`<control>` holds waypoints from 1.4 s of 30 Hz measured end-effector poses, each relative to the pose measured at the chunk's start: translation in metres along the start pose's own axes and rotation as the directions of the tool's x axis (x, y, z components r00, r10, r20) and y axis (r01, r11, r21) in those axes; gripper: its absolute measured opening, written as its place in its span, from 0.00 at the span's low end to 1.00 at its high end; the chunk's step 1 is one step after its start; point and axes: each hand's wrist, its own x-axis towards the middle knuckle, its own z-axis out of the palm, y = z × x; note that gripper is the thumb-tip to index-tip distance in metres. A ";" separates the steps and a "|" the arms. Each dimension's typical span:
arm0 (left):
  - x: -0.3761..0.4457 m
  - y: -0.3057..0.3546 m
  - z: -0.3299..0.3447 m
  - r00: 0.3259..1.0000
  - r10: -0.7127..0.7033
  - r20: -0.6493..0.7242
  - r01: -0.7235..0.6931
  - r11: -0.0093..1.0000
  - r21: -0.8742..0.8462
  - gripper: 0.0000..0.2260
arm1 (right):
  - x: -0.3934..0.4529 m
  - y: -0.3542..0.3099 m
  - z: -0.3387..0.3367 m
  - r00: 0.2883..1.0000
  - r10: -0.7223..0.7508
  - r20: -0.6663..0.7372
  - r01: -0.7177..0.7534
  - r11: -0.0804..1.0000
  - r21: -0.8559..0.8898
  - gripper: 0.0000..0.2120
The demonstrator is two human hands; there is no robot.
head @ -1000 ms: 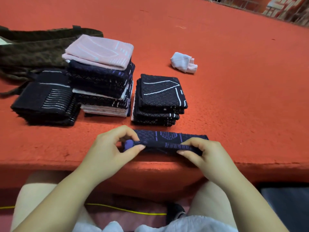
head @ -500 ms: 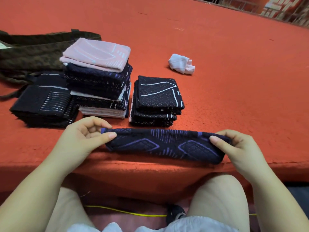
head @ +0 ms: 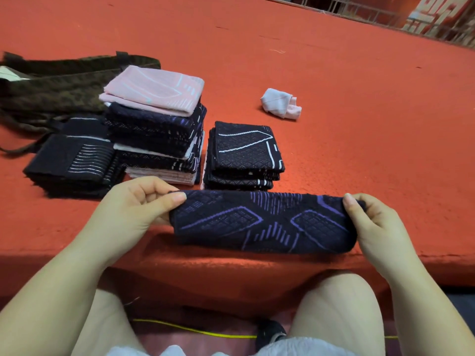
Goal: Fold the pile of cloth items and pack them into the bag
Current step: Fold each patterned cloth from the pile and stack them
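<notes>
Nearest the viewer, the person's bare knees (head: pixel 336 312) sit below the front edge of the red table (head: pixel 359 124), with a yellow cord (head: pixel 195 329) on the floor between them. Above that edge, the left hand (head: pixel 138 209) and the right hand (head: pixel 377 227) each pinch one end of a dark cloth with purple line patterns (head: pixel 262 222), thumb on top and fingers curled behind, so that the folded strip is stretched level between them. Just beyond it stand three stacks of folded cloths: a low dark stack with white lines (head: pixel 245 155) in the middle, a taller mixed stack topped by a pink cloth (head: pixel 154 124) to its left, and a dark striped stack (head: pixel 74 165) furthest left. Behind these stacks lies the dark patterned bag (head: pixel 51 91), flat on the table. Further right, well apart from the stacks, a crumpled white cloth (head: pixel 281 104) remains unfolded.
</notes>
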 end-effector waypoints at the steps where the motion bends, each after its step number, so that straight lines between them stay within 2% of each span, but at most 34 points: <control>1: 0.001 0.001 0.000 0.999 0.002 -0.032 -0.002 1.000 -0.004 0.08 | 0.000 -0.003 -0.001 1.000 0.006 0.003 -0.006 1.000 0.001 0.14; 4: 0.001 0.012 0.003 0.999 -0.014 -0.039 0.012 0.999 -0.043 0.18 | 0.001 -0.015 -0.002 0.998 0.048 0.051 -0.050 0.997 0.053 0.13; 5: 0.002 0.011 0.004 0.999 -0.019 -0.046 0.018 0.999 -0.028 0.18 | 0.002 -0.018 -0.002 0.996 0.056 0.063 -0.060 0.997 0.056 0.13; 8: 0.011 0.000 0.009 0.993 -0.079 -0.090 0.090 0.988 0.127 0.13 | 0.010 -0.017 0.003 0.994 0.100 0.036 -0.101 0.995 0.018 0.11; 10: 0.018 -0.012 0.013 0.990 -0.085 -0.117 0.110 0.968 0.227 0.06 | 0.017 -0.010 0.012 0.992 0.123 -0.020 -0.124 0.992 -0.034 0.08; 11: 0.020 -0.018 0.014 0.988 -0.026 -0.149 0.078 0.931 0.356 0.03 | 0.018 -0.008 0.019 0.991 0.125 -0.053 -0.129 0.988 -0.080 0.07; 12: 0.018 -0.023 0.017 0.983 0.081 -0.163 0.018 0.846 0.532 0.08 | 0.017 -0.006 0.025 0.990 0.112 -0.080 -0.123 0.982 -0.141 0.09; 13: 0.013 -0.027 0.023 0.973 0.197 -0.120 -0.065 0.735 0.675 0.13 | 0.013 -0.005 0.033 0.995 0.056 -0.088 -0.074 0.975 -0.209 0.14; 15: 0.001 -0.030 0.039 0.953 0.299 0.039 -0.218 0.593 0.775 0.19 | -0.001 -0.010 0.050 0.990 -0.140 -0.033 0.124 0.946 -0.301 0.20; 17: -0.009 -0.036 0.052 0.944 0.286 0.165 -0.294 0.502 0.813 0.21 | -0.017 -0.014 0.071 0.956 -0.258 0.136 0.288 0.913 -0.290 0.22; 20: -0.011 -0.047 0.058 0.937 0.285 0.201 -0.297 0.351 0.888 0.22 | -0.033 -0.011 0.094 0.913 -0.190 0.361 0.305 0.905 -0.296 0.27; 22: -0.012 -0.052 0.055 0.954 0.260 0.148 -0.232 0.329 0.915 0.25 | -0.035 -0.001 0.098 0.911 -0.110 0.397 0.270 0.887 -0.374 0.33; 24: -0.014 -0.058 0.048 0.971 0.216 0.097 -0.163 0.309 0.937 0.28 | -0.035 0.009 0.095 0.926 -0.104 0.363 0.271 0.852 -0.448 0.41; 27: -0.017 -0.072 0.038 0.987 0.130 0.091 -0.121 0.248 0.961 0.30 | -0.033 0.015 0.089 0.942 -0.067 0.330 0.232 0.838 -0.493 0.45; 30: -0.021 -0.078 0.028 0.982 0.116 0.151 -0.174 0.230 0.957 0.32 | -0.032 0.015 0.087 0.944 -0.050 0.327 0.212 0.851 -0.481 0.46; 33: -0.022 -0.076 0.012 0.942 0.156 0.299 -0.333 0.296 0.895 0.31 | -0.033 0.009 0.089 0.936 -0.106 0.336 0.237 0.895 -0.377 0.40; 37: -0.022 -0.078 -0.013 0.848 0.204 0.489 -0.529 0.365 0.766 0.30 | -0.045 -0.008 0.100 0.849 -0.270 0.453 0.390 0.900 -0.194 0.37; 42: -0.015 -0.073 -0.022 0.848 0.304 0.433 -0.529 0.528 0.665 0.23 | -0.061 -0.024 0.128 0.770 -0.372 0.518 0.485 0.869 -0.097 0.30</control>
